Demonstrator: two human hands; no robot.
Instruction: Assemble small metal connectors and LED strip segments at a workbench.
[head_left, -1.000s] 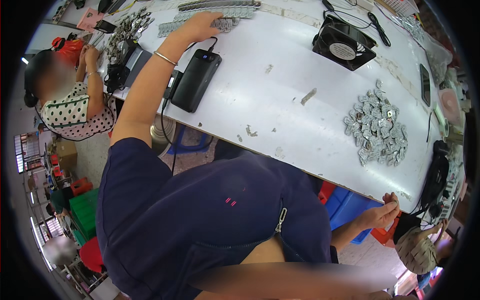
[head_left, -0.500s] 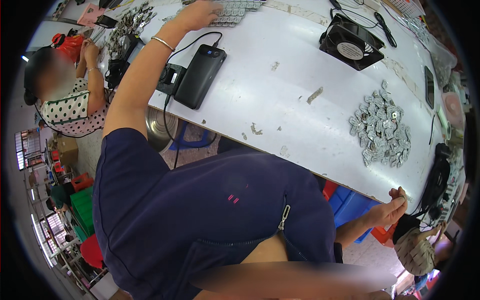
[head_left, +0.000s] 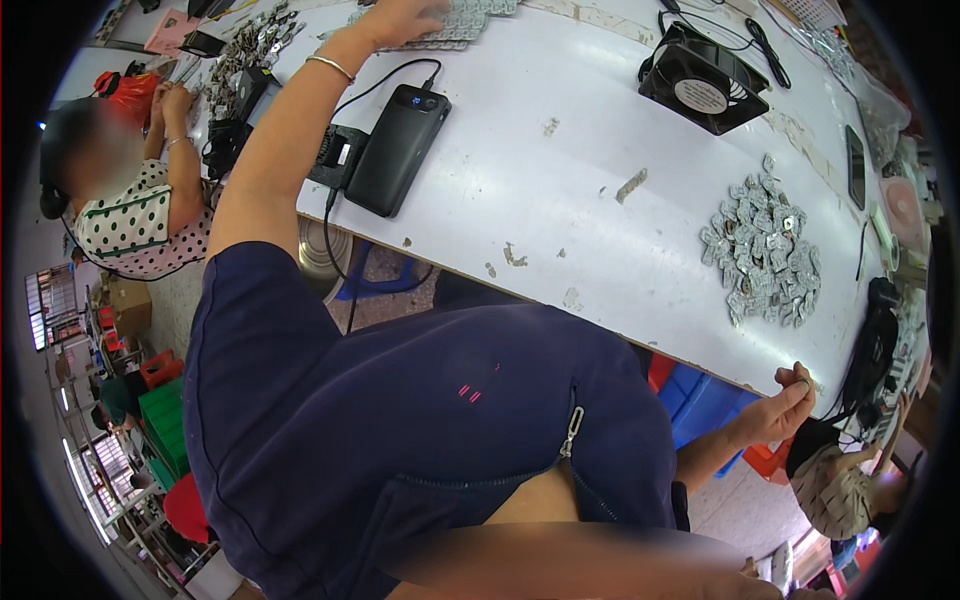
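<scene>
My left hand [head_left: 405,20] reaches to the far edge of the view, over rows of small silver-grey metal parts [head_left: 462,28] laid side by side on the white table. Its fingers stretch out and touch the rows, though the frame's top edge cuts part of the hand off. Beyond the table's front right edge, my right hand [head_left: 783,408] is closed, thumb against fingers. Whatever it pinches, if anything, is too small to make out. A loose pile of similar metal parts [head_left: 762,250] lies on the table just beyond that hand.
A black power bank [head_left: 398,150] with a cable lies beside my left forearm. At the far right stands a black fan [head_left: 702,80], with a dark phone [head_left: 856,165] near the edge. Another person [head_left: 140,200] sits at the left by a heap of metal pieces [head_left: 250,55].
My left hand has shifted slightly farther away and to the left over the rows. The right hand stays pinched in nearly the same place, a little higher in view.
</scene>
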